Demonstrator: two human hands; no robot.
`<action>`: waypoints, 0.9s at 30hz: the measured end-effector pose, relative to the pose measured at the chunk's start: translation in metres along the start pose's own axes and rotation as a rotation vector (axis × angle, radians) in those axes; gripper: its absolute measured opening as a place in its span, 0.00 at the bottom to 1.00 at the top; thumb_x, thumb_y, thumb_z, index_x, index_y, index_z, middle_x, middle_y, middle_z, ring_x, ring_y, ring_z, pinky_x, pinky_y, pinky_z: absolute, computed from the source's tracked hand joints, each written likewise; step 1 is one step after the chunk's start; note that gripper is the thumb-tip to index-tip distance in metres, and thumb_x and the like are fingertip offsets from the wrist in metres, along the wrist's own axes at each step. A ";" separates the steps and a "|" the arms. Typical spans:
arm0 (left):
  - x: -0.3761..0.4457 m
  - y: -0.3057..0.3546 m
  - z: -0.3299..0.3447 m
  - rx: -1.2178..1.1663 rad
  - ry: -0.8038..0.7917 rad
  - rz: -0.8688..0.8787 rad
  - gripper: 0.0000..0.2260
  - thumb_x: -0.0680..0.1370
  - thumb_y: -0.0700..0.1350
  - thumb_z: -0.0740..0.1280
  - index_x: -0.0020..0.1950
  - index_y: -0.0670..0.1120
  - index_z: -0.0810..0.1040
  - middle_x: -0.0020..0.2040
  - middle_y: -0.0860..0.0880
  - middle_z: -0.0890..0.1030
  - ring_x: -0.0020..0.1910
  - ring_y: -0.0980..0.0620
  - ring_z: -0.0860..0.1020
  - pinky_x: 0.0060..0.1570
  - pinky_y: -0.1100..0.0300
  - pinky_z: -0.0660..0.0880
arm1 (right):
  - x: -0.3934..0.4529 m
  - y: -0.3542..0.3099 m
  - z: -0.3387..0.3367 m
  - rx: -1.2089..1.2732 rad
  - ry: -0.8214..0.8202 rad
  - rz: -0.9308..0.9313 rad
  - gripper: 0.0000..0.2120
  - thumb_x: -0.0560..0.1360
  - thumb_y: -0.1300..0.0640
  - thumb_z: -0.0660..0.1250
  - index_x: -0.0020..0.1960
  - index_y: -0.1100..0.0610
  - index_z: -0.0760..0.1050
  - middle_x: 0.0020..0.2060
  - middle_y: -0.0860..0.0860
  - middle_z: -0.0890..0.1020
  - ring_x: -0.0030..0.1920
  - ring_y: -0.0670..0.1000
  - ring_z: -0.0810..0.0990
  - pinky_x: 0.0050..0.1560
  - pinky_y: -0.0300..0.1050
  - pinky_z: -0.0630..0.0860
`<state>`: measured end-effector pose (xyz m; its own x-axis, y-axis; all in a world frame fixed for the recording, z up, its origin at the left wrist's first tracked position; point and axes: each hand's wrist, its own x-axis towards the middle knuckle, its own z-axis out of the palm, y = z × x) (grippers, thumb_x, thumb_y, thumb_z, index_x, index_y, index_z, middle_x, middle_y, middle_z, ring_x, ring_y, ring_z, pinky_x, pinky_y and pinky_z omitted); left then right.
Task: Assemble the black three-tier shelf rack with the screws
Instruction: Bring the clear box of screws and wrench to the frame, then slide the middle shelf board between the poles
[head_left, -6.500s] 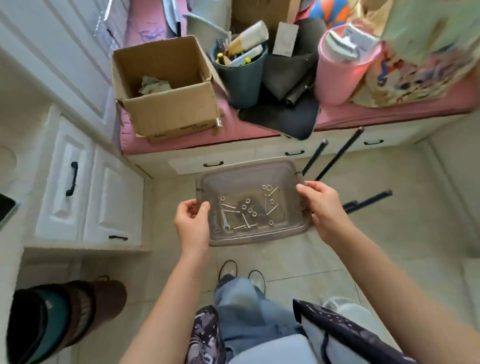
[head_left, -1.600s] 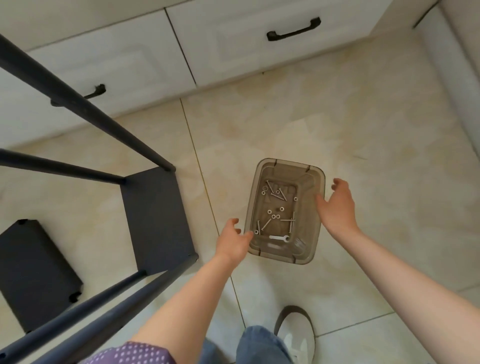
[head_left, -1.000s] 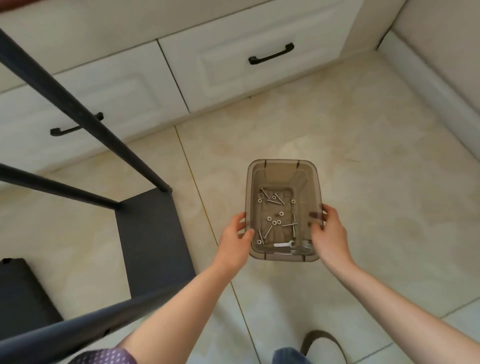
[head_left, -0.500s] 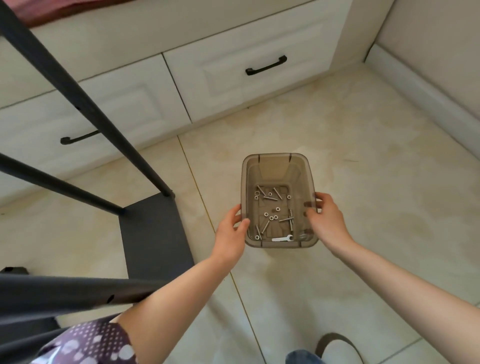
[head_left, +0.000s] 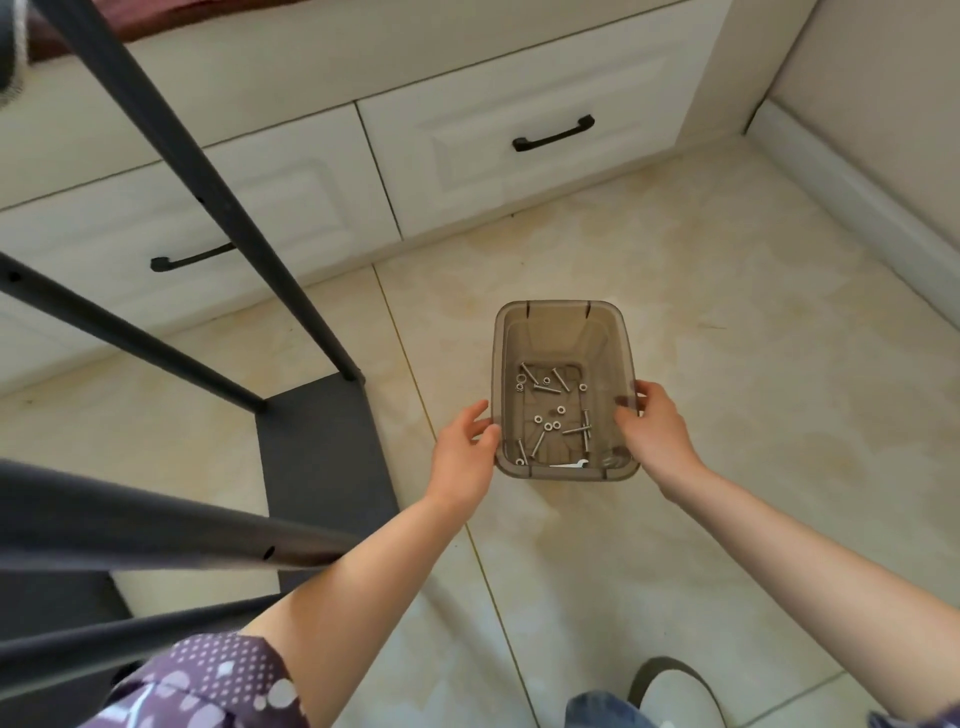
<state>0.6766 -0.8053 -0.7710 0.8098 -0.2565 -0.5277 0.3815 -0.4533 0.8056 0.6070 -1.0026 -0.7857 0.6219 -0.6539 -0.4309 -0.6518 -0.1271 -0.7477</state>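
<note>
A translucent brown plastic bin (head_left: 561, 322) sits low over the tiled floor, between my hands. Several silver screws (head_left: 540, 387), washers and a small flat wrench (head_left: 569, 464) lie in its bottom. My left hand (head_left: 462, 457) holds the bin's left wall with thumb and fingertips. My right hand (head_left: 654, 436) grips the right rim, fingers curled over it. The black rack frame stands at left: a dark shelf panel (head_left: 322, 447) on the floor with black poles (head_left: 208, 171) rising from its corners toward me.
White drawer fronts with black handles (head_left: 553, 136) run along the back. A white baseboard (head_left: 852, 197) lines the right wall. My shoe (head_left: 675, 696) is at the bottom edge. Another black pole (head_left: 156, 530) crosses just beside my left forearm.
About 1.6 s ago both hands were open beside the bin; they have since taken hold of its sides. In the last half second the bin and hands have barely shifted.
</note>
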 end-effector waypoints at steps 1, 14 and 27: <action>-0.004 0.000 -0.001 0.004 -0.011 0.002 0.20 0.84 0.40 0.60 0.76 0.46 0.67 0.68 0.46 0.77 0.64 0.48 0.77 0.68 0.47 0.73 | -0.001 -0.001 0.001 -0.028 0.011 -0.020 0.20 0.78 0.61 0.62 0.70 0.60 0.68 0.60 0.57 0.79 0.57 0.58 0.78 0.51 0.44 0.70; -0.095 0.004 -0.049 0.145 -0.155 0.119 0.18 0.83 0.39 0.60 0.73 0.50 0.68 0.66 0.53 0.76 0.62 0.55 0.75 0.52 0.64 0.77 | -0.093 -0.068 0.003 -0.148 -0.102 -0.471 0.23 0.77 0.65 0.63 0.72 0.60 0.68 0.67 0.54 0.76 0.68 0.53 0.73 0.64 0.36 0.63; -0.196 -0.042 -0.151 0.245 0.018 0.161 0.12 0.80 0.38 0.64 0.61 0.48 0.79 0.56 0.54 0.83 0.52 0.58 0.81 0.44 0.68 0.76 | -0.212 -0.129 0.038 -0.175 -0.396 -0.783 0.15 0.80 0.61 0.63 0.66 0.53 0.73 0.57 0.45 0.78 0.60 0.43 0.75 0.59 0.35 0.71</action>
<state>0.5695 -0.6075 -0.6607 0.8595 -0.3278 -0.3921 0.1301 -0.6015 0.7882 0.5757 -0.8198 -0.6171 0.9995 -0.0308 0.0036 -0.0143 -0.5620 -0.8270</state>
